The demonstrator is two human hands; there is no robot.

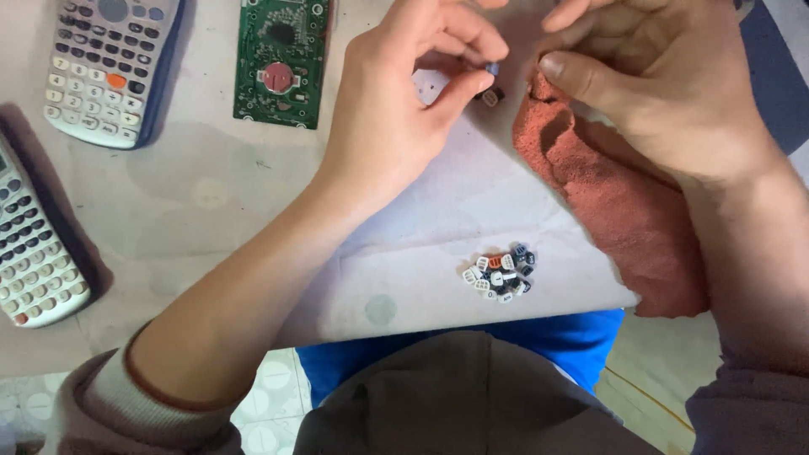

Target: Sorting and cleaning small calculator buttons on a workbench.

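Note:
My left hand (404, 101) pinches a tiny blue-grey calculator key (493, 67) between thumb and fingertips above the table. Another small dark key (490, 97) lies just below it on a white sheet (421, 253). My right hand (657, 76) grips a reddish-brown cloth (615, 194), thumb pressed on its upper edge, close beside the left fingertips. A small heap of loose keys (499, 274), white, grey, black and one orange, rests on the sheet near the table's front edge.
A green circuit board (281, 59) lies at the top centre. One grey calculator (109, 67) sits at the top left, another calculator (29, 244) at the left edge. The table (168, 211) ends near my lap; tiled floor shows below.

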